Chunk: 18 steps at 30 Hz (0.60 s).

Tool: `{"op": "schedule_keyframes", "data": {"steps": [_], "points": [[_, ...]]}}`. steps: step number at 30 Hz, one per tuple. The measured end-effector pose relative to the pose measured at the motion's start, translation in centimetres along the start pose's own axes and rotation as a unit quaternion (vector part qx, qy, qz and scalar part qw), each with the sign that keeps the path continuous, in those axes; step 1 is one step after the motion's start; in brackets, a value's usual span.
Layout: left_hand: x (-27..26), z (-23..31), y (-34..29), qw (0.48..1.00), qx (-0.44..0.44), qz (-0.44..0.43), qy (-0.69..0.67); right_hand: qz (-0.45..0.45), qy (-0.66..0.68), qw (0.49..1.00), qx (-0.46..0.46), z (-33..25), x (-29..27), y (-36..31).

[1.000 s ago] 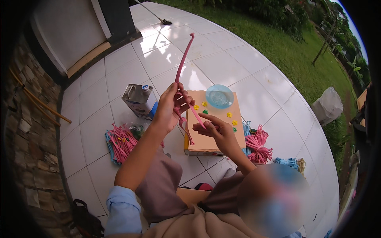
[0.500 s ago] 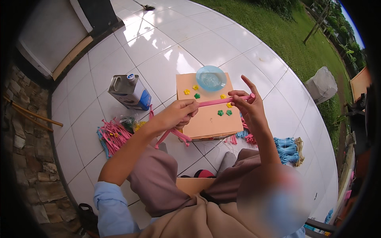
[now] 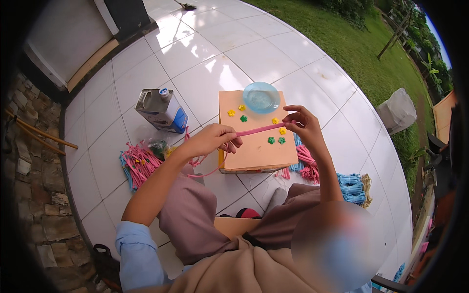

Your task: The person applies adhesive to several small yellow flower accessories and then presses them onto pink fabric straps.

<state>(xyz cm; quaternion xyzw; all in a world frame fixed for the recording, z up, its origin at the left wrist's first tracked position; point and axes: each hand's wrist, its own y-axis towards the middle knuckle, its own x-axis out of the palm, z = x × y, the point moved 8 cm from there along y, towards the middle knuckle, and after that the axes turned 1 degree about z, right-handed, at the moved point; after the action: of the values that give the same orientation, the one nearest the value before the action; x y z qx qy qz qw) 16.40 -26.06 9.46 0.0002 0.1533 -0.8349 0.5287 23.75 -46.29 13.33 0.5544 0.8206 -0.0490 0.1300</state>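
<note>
A narrow pink cord (image 3: 261,130) is drawn out between my two hands above a peach-topped cardboard box (image 3: 254,155). My left hand (image 3: 211,140) is closed on one part of it, and a thin pink loop hangs below that hand. At the other end, the thumb and fingers of my right hand (image 3: 307,128) pinch the cord, hiding its tip. Small yellow flowers (image 3: 231,113) and green flowers (image 3: 271,140) lie scattered on the box top. A translucent blue bowl (image 3: 261,97) rests at the box's far edge.
Left of the box stands a rectangular metal can (image 3: 163,115). Pink cords (image 3: 139,166) lie piled by my left knee, beside a clear plastic bag (image 3: 155,146). To the right are pink cords (image 3: 308,167), light blue bundles (image 3: 351,188) and a beige bundle (image 3: 366,190).
The stretch of cord between my hands has gone from round and thick to flatter and narrower. My right fingers have drawn in, covering the knobbed end. The strands below my left hand now form a thin loop.
</note>
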Motion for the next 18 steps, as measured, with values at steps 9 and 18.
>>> {"op": "schedule_keyframes", "data": {"steps": [9,18], "points": [[-0.4,-0.9,1.3,0.990,-0.037,0.106,-0.088,-0.018,-0.174,0.981,0.082,9.1,-1.5,1.2],[-0.5,-2.2,2.0,0.981,-0.025,0.168,-0.090,-0.107,-0.283,0.944,-0.130,10.6,4.8,0.9]]}}
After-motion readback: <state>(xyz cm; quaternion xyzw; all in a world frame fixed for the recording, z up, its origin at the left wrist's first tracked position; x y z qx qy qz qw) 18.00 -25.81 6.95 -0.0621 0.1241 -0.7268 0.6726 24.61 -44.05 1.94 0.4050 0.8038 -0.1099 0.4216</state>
